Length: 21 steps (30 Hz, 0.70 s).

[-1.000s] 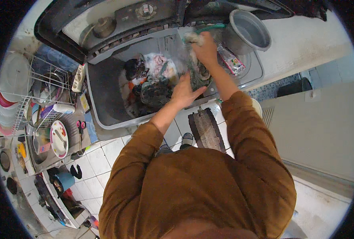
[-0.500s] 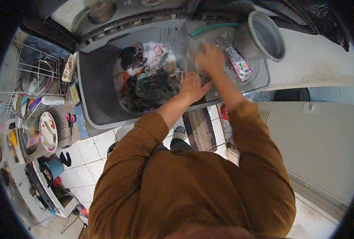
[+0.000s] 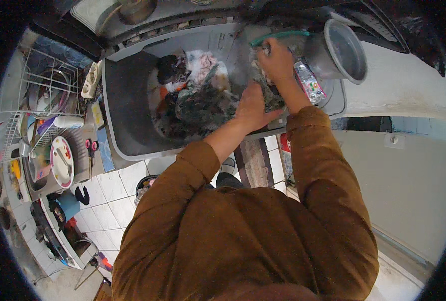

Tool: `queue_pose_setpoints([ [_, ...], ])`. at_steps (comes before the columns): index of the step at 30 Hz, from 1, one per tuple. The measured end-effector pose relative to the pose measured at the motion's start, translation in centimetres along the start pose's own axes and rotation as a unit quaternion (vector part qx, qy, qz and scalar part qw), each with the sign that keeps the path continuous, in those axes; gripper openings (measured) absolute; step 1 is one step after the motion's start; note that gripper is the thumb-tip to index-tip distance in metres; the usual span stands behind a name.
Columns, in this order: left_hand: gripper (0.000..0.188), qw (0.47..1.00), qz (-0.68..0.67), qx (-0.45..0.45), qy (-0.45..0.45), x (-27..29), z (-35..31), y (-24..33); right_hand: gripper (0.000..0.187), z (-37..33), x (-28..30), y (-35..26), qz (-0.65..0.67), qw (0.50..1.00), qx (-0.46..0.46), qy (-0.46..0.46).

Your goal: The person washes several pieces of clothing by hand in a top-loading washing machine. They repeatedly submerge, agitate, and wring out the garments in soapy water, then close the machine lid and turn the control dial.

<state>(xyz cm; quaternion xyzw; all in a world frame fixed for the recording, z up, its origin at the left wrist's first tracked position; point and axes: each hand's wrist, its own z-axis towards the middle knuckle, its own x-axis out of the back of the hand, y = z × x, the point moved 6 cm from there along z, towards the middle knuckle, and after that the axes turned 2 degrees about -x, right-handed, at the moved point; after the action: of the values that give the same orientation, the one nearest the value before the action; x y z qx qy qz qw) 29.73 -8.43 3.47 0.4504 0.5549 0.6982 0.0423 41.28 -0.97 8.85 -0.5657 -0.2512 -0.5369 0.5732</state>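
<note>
My left hand (image 3: 253, 106) lies on a dark grey wet cloth (image 3: 272, 98) on the ledge right of the tub, fingers stretched forward and thumb out to the side. Just beyond it my right hand (image 3: 278, 61) is closed. A small dark piece shows by its fingertips, but I cannot make out what it is. Below my left forearm's far side, the grey washing tub (image 3: 127, 100) holds dark wet clothes (image 3: 203, 105) and a heap of white suds (image 3: 201, 65) with pinkish cloth. A green hose (image 3: 278, 36) runs past the far side of my right hand.
A silver and red packet (image 3: 310, 83) lies right of my right hand, beside a grey bucket (image 3: 344, 50). At left are a wire dish rack (image 3: 50, 83), an oval plate (image 3: 62, 161), red-handled scissors (image 3: 91, 145) and a white power strip (image 3: 90, 80). White floor tiles (image 3: 110, 205) show below.
My right hand, blurred before, has moved farther away and shows sharply. My left hand has slid slightly forward and right. The whole view has shifted a little.
</note>
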Motion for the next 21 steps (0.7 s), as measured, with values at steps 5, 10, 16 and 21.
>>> queue_pose_setpoints([
  [5, 0.098, 0.998, -0.046, 0.031, 0.02, 0.2, -0.4, -1.4, 0.036, -6.9, 2.3, -2.0, 0.1, 0.986, 0.129, 0.029],
  [10, 0.099, 1.0, -0.005, 0.004, -0.01, -1.0, -0.7, -0.5, 0.04, -8.3, 1.2, -1.2, -0.119, 0.987, 0.111, 0.005],
  [16, 0.099, 0.998, -0.045, 0.019, -0.035, -0.8, -0.3, -0.8, 0.041, -3.4, 0.3, -1.3, -0.098, 0.986, 0.113, 0.069],
  [21, 0.089, 0.991, -0.019, -0.071, 0.115, 0.8, -1.2, -0.4, 0.027, -11.3, 3.3, -3.0, -0.111, 0.974, 0.194, 0.024],
])
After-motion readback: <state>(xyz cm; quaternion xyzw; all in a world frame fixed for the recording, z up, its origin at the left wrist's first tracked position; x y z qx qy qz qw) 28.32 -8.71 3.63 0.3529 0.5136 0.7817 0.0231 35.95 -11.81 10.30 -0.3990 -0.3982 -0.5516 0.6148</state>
